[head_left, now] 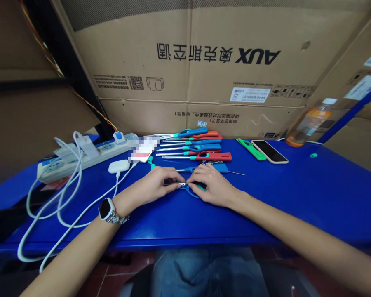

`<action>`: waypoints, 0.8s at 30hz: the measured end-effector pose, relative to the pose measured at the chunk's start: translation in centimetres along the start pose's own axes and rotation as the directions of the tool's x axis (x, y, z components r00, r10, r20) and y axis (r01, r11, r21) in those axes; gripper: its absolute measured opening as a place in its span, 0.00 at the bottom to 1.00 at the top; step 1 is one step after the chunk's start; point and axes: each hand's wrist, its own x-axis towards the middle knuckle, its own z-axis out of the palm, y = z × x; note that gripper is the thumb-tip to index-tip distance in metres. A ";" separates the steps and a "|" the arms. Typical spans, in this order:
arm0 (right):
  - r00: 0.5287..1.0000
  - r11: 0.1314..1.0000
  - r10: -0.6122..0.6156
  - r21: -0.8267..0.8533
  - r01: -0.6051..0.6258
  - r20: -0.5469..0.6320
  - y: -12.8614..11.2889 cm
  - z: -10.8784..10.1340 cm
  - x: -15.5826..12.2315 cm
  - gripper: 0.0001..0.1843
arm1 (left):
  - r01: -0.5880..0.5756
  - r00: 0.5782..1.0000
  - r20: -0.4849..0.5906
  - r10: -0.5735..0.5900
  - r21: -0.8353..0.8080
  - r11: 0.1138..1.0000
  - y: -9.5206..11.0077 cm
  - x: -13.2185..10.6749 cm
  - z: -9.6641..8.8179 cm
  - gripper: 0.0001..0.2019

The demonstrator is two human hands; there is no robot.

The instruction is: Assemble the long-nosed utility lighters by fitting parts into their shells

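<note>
Above the blue table, both hands meet at a long-nosed lighter (192, 192) with a blue body and a green part. My left hand (154, 183), wearing a watch at the wrist, pinches its metal nose from the left. From the right, my right hand (214, 187) pinches the same area by a small silvery piece, and its fingers hide most of the body. Just behind the hands lies another blue lighter (188, 169), partly covered. A thin metal rod (237, 173) sticks out to the right there. Several blue and red lighters (210, 156) lie in a stack farther back.
At left, a white power strip (108, 147) trails looping cables (62, 202) beside a white earbud case (118, 166). A phone (269, 151) rests against a green lighter-like piece (250, 148). A drink bottle (309, 123) stands back right, before the cardboard wall (204, 86).
</note>
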 end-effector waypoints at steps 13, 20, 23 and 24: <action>1.000 1.000 0.001 -0.020 -0.001 0.001 0.1 0.2 0.0 0.07 | -0.073 0.997 0.021 0.072 0.101 0.992 -0.3 -0.1 0.5 0.11; 1.000 0.999 0.001 -0.032 -0.001 0.001 0.1 0.4 0.0 0.07 | -0.061 0.997 0.046 0.054 0.181 0.982 0.0 -0.1 0.5 0.12; 1.000 0.999 0.003 -0.032 -0.003 -0.003 0.1 0.5 -0.1 0.07 | -0.053 0.998 0.043 0.045 0.188 0.981 -0.1 -0.2 0.7 0.12; 1.000 0.999 0.007 -0.032 -0.007 -0.005 0.1 0.5 -0.1 0.07 | -0.048 0.998 0.038 0.042 0.187 0.981 -0.2 -0.2 0.8 0.11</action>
